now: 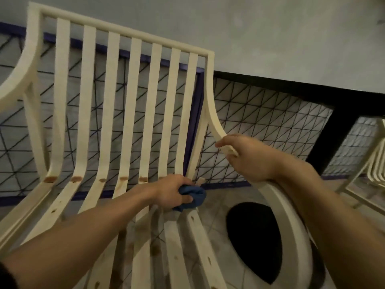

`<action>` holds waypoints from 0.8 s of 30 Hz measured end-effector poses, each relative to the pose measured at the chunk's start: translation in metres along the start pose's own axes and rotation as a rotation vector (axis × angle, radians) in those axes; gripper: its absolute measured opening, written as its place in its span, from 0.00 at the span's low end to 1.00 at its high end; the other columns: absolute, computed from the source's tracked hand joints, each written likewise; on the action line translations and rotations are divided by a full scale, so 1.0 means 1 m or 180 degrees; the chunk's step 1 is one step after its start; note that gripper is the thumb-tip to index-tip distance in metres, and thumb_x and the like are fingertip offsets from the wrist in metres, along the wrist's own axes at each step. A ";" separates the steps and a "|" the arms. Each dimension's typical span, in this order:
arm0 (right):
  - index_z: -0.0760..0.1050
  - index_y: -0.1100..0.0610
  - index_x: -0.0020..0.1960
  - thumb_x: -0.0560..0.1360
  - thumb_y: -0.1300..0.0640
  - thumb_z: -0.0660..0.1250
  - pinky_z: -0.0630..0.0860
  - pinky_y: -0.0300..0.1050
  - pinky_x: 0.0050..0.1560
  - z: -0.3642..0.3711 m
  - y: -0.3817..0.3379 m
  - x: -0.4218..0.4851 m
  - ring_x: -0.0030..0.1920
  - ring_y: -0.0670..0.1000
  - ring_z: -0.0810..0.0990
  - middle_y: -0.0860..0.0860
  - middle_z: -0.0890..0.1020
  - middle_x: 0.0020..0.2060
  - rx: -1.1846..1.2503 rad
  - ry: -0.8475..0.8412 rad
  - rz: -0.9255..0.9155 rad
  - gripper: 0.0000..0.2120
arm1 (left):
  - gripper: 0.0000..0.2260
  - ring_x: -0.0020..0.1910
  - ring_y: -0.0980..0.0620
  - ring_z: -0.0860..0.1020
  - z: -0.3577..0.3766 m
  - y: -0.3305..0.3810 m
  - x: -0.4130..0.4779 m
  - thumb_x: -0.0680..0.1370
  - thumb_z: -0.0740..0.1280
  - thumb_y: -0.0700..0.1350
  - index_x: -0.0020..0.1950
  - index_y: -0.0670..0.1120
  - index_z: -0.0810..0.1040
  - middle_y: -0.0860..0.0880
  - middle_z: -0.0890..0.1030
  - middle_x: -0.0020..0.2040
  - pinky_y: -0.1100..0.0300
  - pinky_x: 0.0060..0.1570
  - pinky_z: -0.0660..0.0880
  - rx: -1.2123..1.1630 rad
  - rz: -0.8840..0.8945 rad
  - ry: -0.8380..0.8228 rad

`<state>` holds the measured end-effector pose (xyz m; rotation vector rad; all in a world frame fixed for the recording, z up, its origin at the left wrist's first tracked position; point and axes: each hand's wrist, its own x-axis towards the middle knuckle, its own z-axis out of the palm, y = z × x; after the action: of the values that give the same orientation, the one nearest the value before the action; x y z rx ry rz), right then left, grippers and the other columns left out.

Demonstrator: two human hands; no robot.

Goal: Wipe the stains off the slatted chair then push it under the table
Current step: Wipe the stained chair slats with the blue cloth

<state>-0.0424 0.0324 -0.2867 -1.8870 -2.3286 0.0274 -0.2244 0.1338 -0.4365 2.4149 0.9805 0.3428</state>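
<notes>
The chair (125,32) fills the left and centre of the frame, not yet under the desk (291,49) at upper right. The left hand (173,190) has its grip bunched round a blue cloth (194,197) at the right end of the seat bend. The right hand (245,157) has its grip curled on the armrest (214,122). Brown stains (76,179) line the bend toward the left. The likely risks are that the wadded cloth smears or skips stains, or that hard rubbing shifts the chair if the armrest hold slackens.
</notes>
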 end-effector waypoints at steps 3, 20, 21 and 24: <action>0.64 0.53 0.75 0.77 0.68 0.58 0.65 0.40 0.62 0.004 -0.003 -0.001 0.69 0.53 0.68 0.52 0.65 0.72 -0.0007 -0.0015 0.0061 0.27 | 0.02 0.45 0.53 0.79 0.000 0.003 -0.001 0.78 0.67 0.51 0.47 0.58 0.75 0.53 0.80 0.45 0.52 0.49 0.78 0.0060 -0.0055 -0.0023; 0.72 0.49 0.69 0.78 0.64 0.59 0.57 0.37 0.68 0.006 -0.005 -0.022 0.73 0.49 0.63 0.46 0.67 0.73 -0.0053 0.0057 -0.0300 0.22 | 0.06 0.43 0.58 0.79 -0.006 0.018 -0.021 0.74 0.72 0.50 0.45 0.61 0.78 0.59 0.80 0.43 0.57 0.46 0.77 -0.0037 0.0179 -0.0601; 0.73 0.49 0.69 0.78 0.65 0.59 0.59 0.36 0.65 0.006 -0.005 -0.022 0.72 0.49 0.65 0.46 0.67 0.73 -0.0004 0.0052 -0.0282 0.22 | 0.06 0.44 0.58 0.79 -0.008 0.020 -0.022 0.74 0.72 0.50 0.48 0.60 0.80 0.60 0.81 0.44 0.56 0.48 0.78 -0.0043 0.0242 -0.0704; 0.72 0.48 0.69 0.77 0.68 0.57 0.63 0.35 0.55 0.005 -0.002 -0.022 0.65 0.51 0.72 0.48 0.67 0.73 0.0133 -0.0007 -0.0149 0.25 | 0.07 0.46 0.54 0.80 -0.007 0.020 -0.019 0.75 0.71 0.50 0.52 0.53 0.81 0.54 0.83 0.46 0.51 0.49 0.79 -0.0048 0.0104 -0.0472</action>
<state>-0.0410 0.0110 -0.2935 -1.8136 -2.3538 0.0723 -0.2295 0.1106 -0.4210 2.4064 0.8708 0.1786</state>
